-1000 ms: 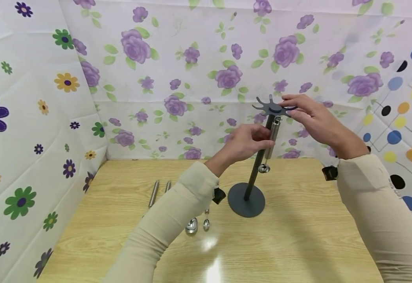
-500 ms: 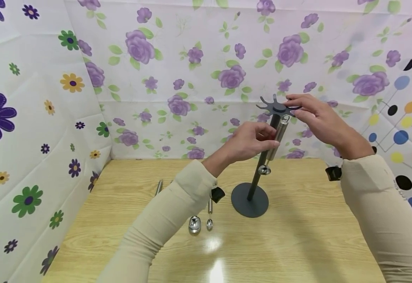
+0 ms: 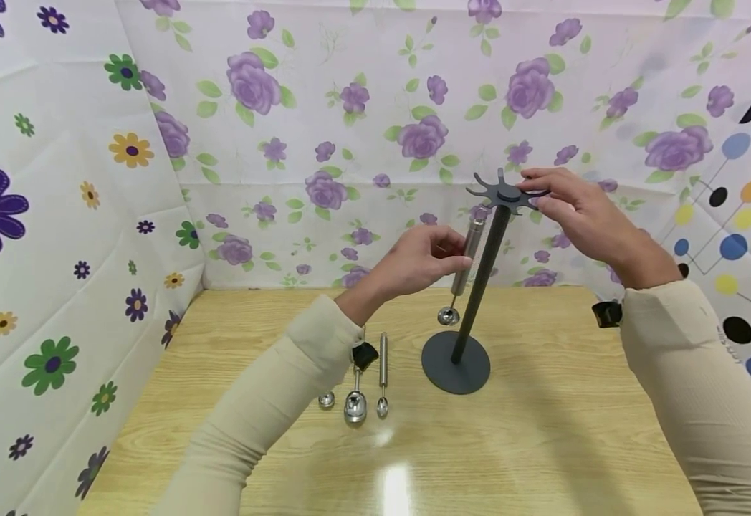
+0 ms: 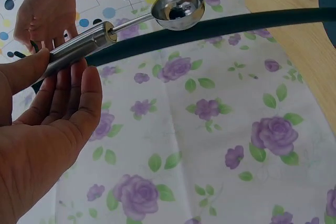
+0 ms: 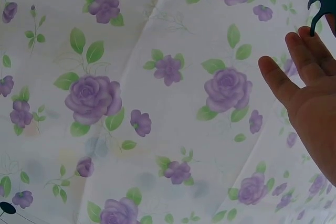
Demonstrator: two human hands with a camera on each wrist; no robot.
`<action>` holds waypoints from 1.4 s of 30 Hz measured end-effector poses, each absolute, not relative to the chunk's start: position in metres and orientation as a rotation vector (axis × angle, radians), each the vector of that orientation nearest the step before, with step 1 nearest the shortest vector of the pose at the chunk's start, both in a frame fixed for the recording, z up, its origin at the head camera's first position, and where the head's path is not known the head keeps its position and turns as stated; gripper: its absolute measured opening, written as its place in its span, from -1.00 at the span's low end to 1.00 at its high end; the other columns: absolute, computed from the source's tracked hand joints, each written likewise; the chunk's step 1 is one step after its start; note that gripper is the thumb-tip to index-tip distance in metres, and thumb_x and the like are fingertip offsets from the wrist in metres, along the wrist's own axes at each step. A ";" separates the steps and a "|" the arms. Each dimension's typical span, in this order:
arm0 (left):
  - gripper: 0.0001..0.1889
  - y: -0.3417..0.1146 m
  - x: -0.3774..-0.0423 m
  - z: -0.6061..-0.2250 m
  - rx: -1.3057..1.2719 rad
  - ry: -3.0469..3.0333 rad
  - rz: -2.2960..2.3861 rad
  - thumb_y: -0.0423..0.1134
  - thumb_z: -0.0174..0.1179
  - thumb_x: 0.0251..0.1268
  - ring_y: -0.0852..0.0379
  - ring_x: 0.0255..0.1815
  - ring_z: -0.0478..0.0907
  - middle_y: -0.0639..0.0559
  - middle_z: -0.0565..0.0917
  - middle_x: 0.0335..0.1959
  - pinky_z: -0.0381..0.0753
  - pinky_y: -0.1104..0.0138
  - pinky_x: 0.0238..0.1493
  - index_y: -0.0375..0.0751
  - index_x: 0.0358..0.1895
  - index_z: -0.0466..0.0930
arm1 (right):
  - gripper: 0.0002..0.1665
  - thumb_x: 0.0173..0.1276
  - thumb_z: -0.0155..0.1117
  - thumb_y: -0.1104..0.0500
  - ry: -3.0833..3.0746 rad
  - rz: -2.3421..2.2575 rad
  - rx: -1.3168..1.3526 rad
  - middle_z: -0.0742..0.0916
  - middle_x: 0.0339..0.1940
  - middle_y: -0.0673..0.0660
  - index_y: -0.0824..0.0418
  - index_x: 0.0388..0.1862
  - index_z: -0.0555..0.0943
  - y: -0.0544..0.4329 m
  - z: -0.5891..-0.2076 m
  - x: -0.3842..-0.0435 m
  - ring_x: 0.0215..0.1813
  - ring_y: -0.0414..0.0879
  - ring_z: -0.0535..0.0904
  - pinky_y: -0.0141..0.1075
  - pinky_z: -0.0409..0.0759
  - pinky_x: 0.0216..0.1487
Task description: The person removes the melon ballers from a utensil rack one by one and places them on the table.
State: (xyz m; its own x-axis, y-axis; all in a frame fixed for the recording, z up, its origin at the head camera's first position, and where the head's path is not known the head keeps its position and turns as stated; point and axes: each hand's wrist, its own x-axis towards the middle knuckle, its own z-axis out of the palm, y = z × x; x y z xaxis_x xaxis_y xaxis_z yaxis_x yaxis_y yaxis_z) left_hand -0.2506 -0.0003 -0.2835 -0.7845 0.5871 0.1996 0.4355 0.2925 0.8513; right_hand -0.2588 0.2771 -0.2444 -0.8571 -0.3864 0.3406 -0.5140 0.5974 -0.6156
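In my left hand (image 3: 417,261) I grip a steel melon baller (image 3: 470,247) by its thick handle, bowl downward, left of the dark rotating-style utensil stand's pole (image 3: 484,276). The left wrist view shows the thumb and fingers around the handle (image 4: 79,51) and the round, shiny bowl (image 4: 178,8) beyond a thin neck. My right hand (image 3: 585,215) pinches the hooked top (image 3: 501,193) of the stand between thumb and fingers. In the right wrist view its fingers (image 5: 302,69) reach to a dark hook (image 5: 321,6); the thumb is hidden there.
On the wooden table (image 3: 543,444) lie a larger oval scoop (image 3: 355,407), a small oval scoop (image 3: 383,387) and a small round scoop (image 3: 327,400), partly behind my left sleeve. The stand's round base (image 3: 455,363) rests near the back. Flowered cloth (image 3: 350,143) walls the table.
My left hand has moved left with the melon baller, from against the stand's top and pole to a spot beside it. My right hand stays at the stand's top.
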 end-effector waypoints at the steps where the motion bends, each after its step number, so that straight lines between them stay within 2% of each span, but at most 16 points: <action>1: -0.77 -0.003 -0.251 -0.284 0.950 2.411 1.500 -0.27 0.24 0.45 0.12 -0.11 0.64 -0.04 0.67 -0.12 0.62 0.37 -0.04 -0.27 0.07 0.65 | -0.52 0.65 -0.10 0.16 -2.650 1.105 0.754 0.30 0.55 0.19 0.33 0.42 0.42 0.277 -0.244 -0.259 0.52 0.30 0.14 0.35 0.17 0.37; 16: -0.75 -0.053 -0.258 -0.296 0.821 2.501 1.492 -0.25 0.22 0.46 0.04 -0.07 0.62 -0.07 0.67 -0.09 0.63 0.21 -0.02 -0.28 0.09 0.65 | -0.52 0.65 -0.10 0.16 -2.637 1.071 0.762 0.33 0.54 0.18 0.36 0.39 0.44 0.278 -0.244 -0.257 0.50 0.26 0.19 0.28 0.19 0.36; 27: -0.73 -0.086 -0.260 -0.302 0.694 2.534 1.530 -0.26 0.23 0.45 -0.01 -0.04 0.61 -0.11 0.66 -0.06 0.65 0.19 -0.07 -0.30 0.10 0.64 | -0.53 0.64 -0.10 0.19 -2.615 1.066 0.771 0.34 0.53 0.19 0.37 0.38 0.45 0.277 -0.246 -0.258 0.50 0.25 0.19 0.29 0.18 0.38; 42: -0.69 -0.128 -0.258 -0.316 0.509 2.542 1.592 -0.27 0.17 0.51 -0.07 -0.02 0.62 -0.21 0.65 -0.01 0.63 0.13 0.06 -0.40 0.15 0.58 | -0.53 0.64 -0.10 0.18 -2.623 1.051 0.762 0.34 0.53 0.17 0.35 0.40 0.45 0.278 -0.246 -0.260 0.55 0.17 0.13 0.29 0.15 0.40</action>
State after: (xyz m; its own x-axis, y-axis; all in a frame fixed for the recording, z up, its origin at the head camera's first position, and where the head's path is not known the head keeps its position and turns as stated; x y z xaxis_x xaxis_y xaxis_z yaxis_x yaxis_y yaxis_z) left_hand -0.2582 -0.1278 -0.3156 -0.9391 0.3310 0.0918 0.2271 0.3975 0.8891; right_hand -0.2599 0.2778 -0.2463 -0.8431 -0.3845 0.3760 -0.5378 0.6112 -0.5807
